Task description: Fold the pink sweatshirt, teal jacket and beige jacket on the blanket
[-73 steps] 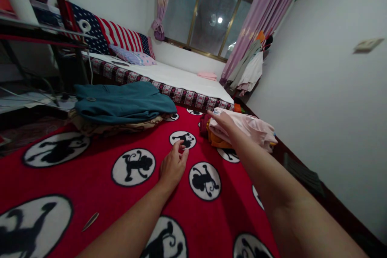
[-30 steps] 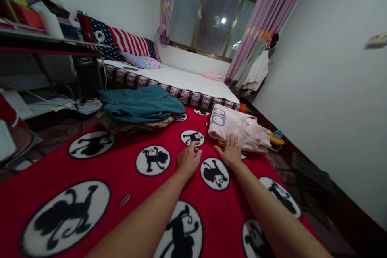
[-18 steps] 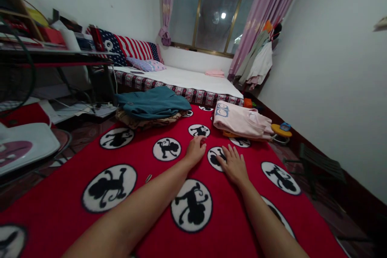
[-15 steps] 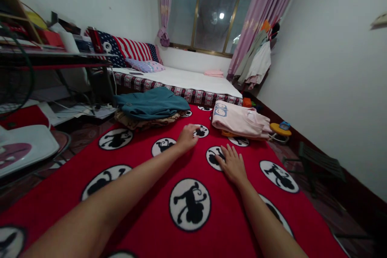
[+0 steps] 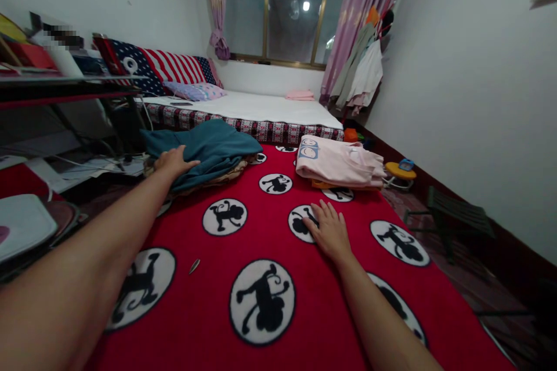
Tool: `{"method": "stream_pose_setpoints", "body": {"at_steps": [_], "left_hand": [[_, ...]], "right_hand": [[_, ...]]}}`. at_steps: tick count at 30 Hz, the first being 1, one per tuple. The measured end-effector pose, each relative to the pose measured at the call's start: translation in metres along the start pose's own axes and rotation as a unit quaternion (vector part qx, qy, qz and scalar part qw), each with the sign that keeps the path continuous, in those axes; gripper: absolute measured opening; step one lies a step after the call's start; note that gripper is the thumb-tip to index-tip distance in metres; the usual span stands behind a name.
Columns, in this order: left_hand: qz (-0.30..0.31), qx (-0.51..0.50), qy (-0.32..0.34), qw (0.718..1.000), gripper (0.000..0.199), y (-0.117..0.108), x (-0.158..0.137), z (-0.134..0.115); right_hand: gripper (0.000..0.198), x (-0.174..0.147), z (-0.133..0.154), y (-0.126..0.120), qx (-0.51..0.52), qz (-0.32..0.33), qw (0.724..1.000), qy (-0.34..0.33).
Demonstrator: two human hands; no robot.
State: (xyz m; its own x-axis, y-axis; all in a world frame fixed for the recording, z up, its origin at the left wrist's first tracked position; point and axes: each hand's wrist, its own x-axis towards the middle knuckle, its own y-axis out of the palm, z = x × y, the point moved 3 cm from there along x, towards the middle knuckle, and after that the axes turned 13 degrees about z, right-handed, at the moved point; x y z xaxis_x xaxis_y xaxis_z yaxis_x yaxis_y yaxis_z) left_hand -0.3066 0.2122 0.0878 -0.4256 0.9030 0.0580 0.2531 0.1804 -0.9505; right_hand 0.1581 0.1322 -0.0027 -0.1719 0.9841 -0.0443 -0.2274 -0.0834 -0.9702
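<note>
Presently, two hands showing. Left hand (image 5: 174, 161) is lying open, palm down, on one teal garment (image 5: 213, 145) topping a pile at the red blanket's (image 5: 261, 226) far left edge. Right hand (image 5: 328, 231) is resting flat, fingers spread, gripping nothing, on the blanket. One folded pink garment (image 5: 337, 162) is sitting near the far right edge. Bare blanket is lying between both piles.

Teal garment (image 5: 217, 148): loosely folded, topmost on a low pile over a beige patterned cloth (image 5: 217, 174) (only its edge shows); lies at the far left edge of the red blanket (image 5: 331, 301); left hand (image 5: 174, 160) rests flat on its near corner.
</note>
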Motion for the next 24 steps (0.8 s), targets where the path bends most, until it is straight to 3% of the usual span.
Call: {"method": "stream_pose_setpoints", "body": {"at_steps": [3, 6, 10, 12, 14, 17, 19, 20, 21, 22, 23, 24], "left_hand": [[0.012, 0.012, 0.014, 1.000, 0.040, 0.005, -0.013, -0.010], [-0.005, 0.009, 0.037, 0.999, 0.022, -0.009, -0.028, -0.031], [-0.060, -0.013, 0.134, 0.989, 0.020, -0.028, -0.071, -0.099], [-0.062, -0.023, 0.214, 0.975, 0.019, -0.022, -0.107, -0.145], [-0.046, -0.032, 0.295, 0.954, 0.015, -0.003, -0.156, -0.185], [0.101, -0.020, 0.536, 0.838, 0.019, 0.042, -0.251, -0.222], [0.235, 0.001, 0.651, 0.721, 0.025, 0.067, -0.314, -0.223], [0.276, 0.005, 0.697, 0.661, 0.030, 0.073, -0.341, -0.220], [0.284, 0.001, 0.724, 0.628, 0.028, 0.074, -0.359, -0.217], [0.274, -0.016, 0.737, 0.618, 0.027, 0.070, -0.370, -0.214], [0.243, -0.043, 0.738, 0.628, 0.025, 0.064, -0.374, -0.212], [0.195, -0.077, 0.724, 0.657, 0.024, 0.056, -0.369, -0.210]], "right_hand": [[0.057, 0.000, 0.000, 0.000, 0.010, -0.011, 1.000, -0.004], [0.054, 0.001, -0.001, -0.001, 0.035, -0.027, 0.999, -0.012], [0.044, 0.004, -0.007, -0.005, 0.136, -0.079, 0.987, -0.034], [0.047, 0.005, -0.014, -0.007, 0.257, -0.127, 0.957, -0.041], [0.057, 0.005, -0.025, -0.009, 0.424, -0.179, 0.887, -0.041], [0.070, 0.001, -0.042, -0.008, 0.623, -0.228, 0.748, -0.021], [0.076, -0.003, -0.051, -0.007, 0.683, -0.241, 0.690, -0.006], [0.078, -0.005, -0.054, -0.008, 0.693, -0.238, 0.680, -0.011], [0.081, -0.007, -0.055, -0.009, 0.692, -0.229, 0.684, -0.025], [0.083, -0.008, -0.054, -0.010, 0.680, -0.218, 0.699, -0.047], [0.084, -0.010, -0.053, -0.011, 0.659, -0.207, 0.720, -0.068], [0.083, -0.011, -0.051, -0.012, 0.636, -0.198, 0.741, -0.084]]}}
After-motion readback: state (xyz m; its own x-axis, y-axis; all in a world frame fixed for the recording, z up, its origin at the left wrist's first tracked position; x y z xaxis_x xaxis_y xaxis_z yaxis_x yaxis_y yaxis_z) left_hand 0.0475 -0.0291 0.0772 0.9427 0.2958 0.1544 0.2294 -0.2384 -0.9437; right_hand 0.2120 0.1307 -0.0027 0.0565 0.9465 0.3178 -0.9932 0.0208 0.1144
